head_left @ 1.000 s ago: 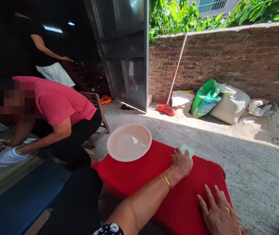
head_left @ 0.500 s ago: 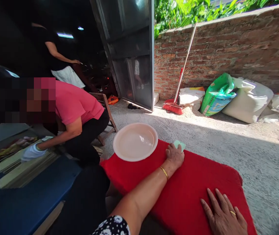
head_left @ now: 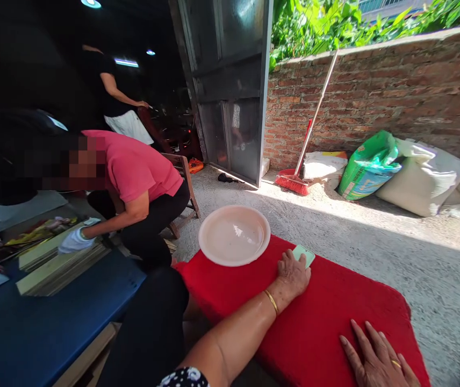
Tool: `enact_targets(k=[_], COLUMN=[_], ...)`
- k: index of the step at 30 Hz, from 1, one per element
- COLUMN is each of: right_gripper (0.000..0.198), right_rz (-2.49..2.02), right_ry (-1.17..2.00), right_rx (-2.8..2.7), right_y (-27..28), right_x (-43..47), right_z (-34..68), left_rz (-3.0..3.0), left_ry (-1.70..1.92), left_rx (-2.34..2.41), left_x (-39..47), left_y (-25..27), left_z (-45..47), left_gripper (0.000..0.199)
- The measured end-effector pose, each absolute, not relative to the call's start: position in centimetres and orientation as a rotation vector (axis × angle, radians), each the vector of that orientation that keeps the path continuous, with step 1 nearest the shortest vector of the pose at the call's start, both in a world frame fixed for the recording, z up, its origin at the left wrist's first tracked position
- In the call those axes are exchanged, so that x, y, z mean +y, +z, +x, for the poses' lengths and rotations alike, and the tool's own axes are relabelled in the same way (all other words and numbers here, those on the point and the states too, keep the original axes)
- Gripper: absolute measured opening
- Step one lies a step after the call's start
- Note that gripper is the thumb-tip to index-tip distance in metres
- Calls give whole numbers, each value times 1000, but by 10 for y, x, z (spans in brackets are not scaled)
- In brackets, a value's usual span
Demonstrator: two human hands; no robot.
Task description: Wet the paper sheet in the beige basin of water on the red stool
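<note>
Cloth, bright red (head_left: 326, 306), spreads taut across the lower right of the frame, perhaps over something firm beneath. At centre, a pale pink basin (head_left: 228, 239) overlaps its upper-left corner, probably to keep it within reach. In the lower right, the right hand (head_left: 377, 360) lies palm down, fingers spread and grasping nothing, likely steadying the cloth. The left hand (head_left: 293, 274) curls its fingers around a mint-green pad (head_left: 306, 255) at the cloth's far edge.

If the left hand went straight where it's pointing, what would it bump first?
The pale green object, already touching the left hand. Past it, the edge of the red surface looks near, with concrete ground beyond, though depth is hard to judge.
</note>
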State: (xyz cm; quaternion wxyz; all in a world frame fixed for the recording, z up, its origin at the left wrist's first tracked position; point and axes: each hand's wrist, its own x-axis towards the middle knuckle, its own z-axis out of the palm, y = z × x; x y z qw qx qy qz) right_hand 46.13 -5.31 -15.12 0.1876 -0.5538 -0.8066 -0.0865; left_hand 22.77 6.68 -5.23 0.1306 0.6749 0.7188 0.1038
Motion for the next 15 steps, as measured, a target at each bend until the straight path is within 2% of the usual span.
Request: enact_targets(k=[4, 7, 11, 15], right_gripper=[51, 51, 47, 39], right_rz=[-1636, -1690, -1734, -1798], right_ry=[-287, -364, -507, -516], right_rx=[-2322, -2377, -2432, -2467], right_y=[-147, -139, -125, -119], right_x=[-56, -58, -59, -58], right_z=[458, 454, 448, 447], left_rz=[1802, 1845, 2098, 2341], left_ry=[253, 292, 389, 438], left_rx=[2297, 2254, 1940, 1597], left_x=[70, 70, 62, 55], left_y=[-41, -32, -30, -42], left_z=[193, 205, 285, 374], left_gripper=[48, 46, 45, 47])
